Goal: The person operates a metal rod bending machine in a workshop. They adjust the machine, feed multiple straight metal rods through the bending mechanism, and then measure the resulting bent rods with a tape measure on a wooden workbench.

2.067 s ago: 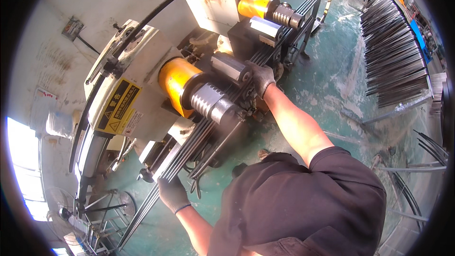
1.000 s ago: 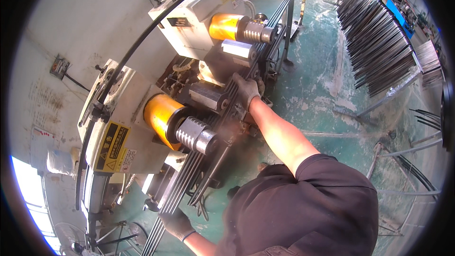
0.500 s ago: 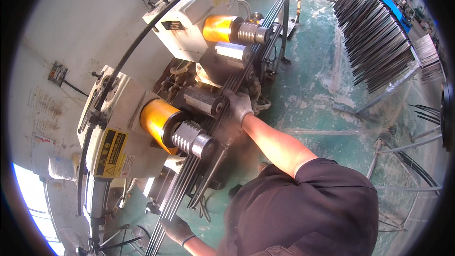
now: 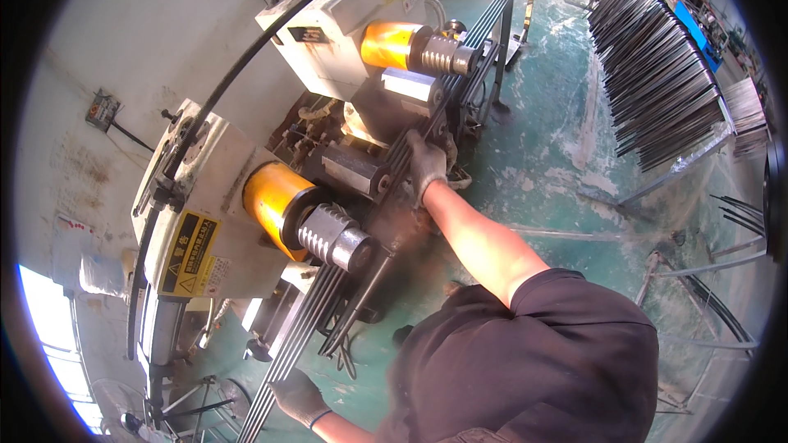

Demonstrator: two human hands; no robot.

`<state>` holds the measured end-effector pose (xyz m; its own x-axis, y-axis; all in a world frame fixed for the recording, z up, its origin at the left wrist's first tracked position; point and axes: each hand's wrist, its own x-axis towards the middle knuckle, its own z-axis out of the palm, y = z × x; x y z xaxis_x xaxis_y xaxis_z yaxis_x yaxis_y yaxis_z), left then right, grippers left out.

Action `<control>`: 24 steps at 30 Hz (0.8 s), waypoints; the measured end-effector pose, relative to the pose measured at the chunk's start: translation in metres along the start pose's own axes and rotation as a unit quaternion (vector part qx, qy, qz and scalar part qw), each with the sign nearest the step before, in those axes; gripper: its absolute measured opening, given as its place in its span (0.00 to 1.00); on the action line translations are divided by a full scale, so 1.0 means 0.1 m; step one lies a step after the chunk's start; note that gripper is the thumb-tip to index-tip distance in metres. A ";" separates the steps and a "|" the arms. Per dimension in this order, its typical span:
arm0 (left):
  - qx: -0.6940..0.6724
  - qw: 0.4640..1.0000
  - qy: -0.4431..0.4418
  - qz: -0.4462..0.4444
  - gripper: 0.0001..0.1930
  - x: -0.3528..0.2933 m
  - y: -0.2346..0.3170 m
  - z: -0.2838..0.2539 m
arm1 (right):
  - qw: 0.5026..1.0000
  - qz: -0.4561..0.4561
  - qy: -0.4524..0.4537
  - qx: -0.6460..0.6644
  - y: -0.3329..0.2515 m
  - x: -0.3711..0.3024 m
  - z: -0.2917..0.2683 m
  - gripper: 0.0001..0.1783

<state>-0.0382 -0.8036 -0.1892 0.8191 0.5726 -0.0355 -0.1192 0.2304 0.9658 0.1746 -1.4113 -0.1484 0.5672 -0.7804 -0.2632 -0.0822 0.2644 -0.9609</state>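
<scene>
Metal rods (image 4: 308, 324): lower ends cut off. Left hand (image 4: 298, 395), right hand (image 4: 428, 164): at the rods; finger closure, partly hidden, cannot be told. Green floor (image 4: 542, 143): rightward, reaching rack (image 4: 688, 161).

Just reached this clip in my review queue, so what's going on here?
A person has the gloved left hand on a row of thin metal rods near the picture's lower edge, and the right hand on them between two ribbed metal rollers. The rods pass below the rollers. How tight either grip is can't be told. More dark rods are racked at right.
</scene>
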 end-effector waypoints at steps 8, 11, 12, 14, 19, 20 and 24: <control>-0.332 0.922 -0.084 -0.179 0.25 -0.50 0.35 0.74 | 0.989 0.055 -0.053 0.129 -0.02 -0.05 -0.01 0.17; -0.333 0.928 -0.013 -0.169 0.25 -0.57 0.36 0.58 | 0.996 -0.086 0.000 0.013 0.02 0.02 -0.02 0.16; -0.335 0.927 0.036 -0.165 0.24 -0.60 0.38 0.49 | 0.996 -0.084 0.010 0.020 0.16 0.20 -0.05 0.18; -0.290 0.936 0.092 -0.180 0.19 -0.79 0.55 0.51 | 0.997 -0.023 -0.001 0.068 0.27 0.42 -0.08 0.21; -0.293 0.927 0.165 -0.165 0.31 -0.92 0.59 -0.12 | 0.938 0.257 -0.085 0.214 0.00 0.33 -0.10 0.23; -0.277 0.927 0.193 -0.165 0.34 -0.87 0.66 -0.13 | 0.946 0.239 -0.085 0.203 -0.05 0.37 -0.14 0.23; -0.298 0.902 0.285 -0.129 0.37 -0.82 0.76 -0.79 | 0.973 0.162 -0.082 0.142 0.06 0.23 -0.11 0.26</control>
<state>-0.1588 -0.7704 -0.1330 0.4623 0.7110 -0.5298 -0.3854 0.6992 0.6021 0.1780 -1.4343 -0.1616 0.6746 -0.5355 -0.5081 -0.0621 0.6447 -0.7619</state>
